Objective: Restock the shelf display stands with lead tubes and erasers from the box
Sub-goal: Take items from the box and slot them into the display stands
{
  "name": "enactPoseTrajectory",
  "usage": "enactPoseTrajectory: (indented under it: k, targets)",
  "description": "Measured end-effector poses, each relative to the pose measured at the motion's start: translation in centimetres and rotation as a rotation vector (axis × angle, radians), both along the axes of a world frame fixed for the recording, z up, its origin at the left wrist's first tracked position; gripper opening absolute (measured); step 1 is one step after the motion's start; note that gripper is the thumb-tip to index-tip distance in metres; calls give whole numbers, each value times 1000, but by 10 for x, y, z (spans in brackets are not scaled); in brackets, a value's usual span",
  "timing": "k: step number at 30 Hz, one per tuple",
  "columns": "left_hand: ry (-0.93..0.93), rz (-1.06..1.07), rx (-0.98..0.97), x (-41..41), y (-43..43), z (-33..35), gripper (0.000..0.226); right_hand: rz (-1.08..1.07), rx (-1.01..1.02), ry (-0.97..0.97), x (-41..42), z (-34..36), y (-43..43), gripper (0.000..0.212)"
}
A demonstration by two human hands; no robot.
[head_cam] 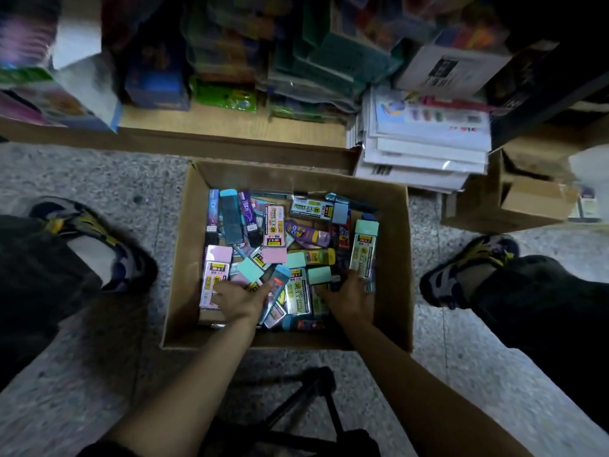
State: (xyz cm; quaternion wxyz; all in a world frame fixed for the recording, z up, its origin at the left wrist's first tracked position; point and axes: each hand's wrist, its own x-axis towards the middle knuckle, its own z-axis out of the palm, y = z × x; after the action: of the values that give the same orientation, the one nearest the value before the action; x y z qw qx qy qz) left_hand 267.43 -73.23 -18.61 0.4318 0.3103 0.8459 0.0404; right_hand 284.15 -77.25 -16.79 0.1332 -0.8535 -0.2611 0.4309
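In the box [186,258], the right hand [350,293] grips a mint-capped lead tube [363,250] lying near-to-far; the left hand [238,300] is nearer the pink tubes, its hold unclear.

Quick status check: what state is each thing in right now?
Cardboard box: open, on the floor, holding loose tubes.
Left hand: in the box, fingers spread on tubes.
Right hand: in the box, touching a mint-capped tube; grip unclear.
Smaller box: open.
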Motion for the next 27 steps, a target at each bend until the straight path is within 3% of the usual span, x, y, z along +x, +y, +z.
enactPoseTrajectory:
  k: [4, 11, 17, 21, 27]
  targets:
    - [-25, 78, -64, 6, 5, -8, 77, -29, -45, 23, 7, -3, 1, 62]
    - [43, 132, -143, 12, 23, -13, 82, -163, 44, 133, -1, -1, -5, 35]
    - [28, 129, -105, 7, 22, -13, 66, -275, 98, 278, -9, -1, 0, 49]
    - [-132, 185, -163, 3, 25, -12, 51, -185, 54, 323, -3, -4, -1, 44]
    - [-399, 413, 9, -12, 17, -2, 25, -134, 82, 380, 7, -2, -5, 45]
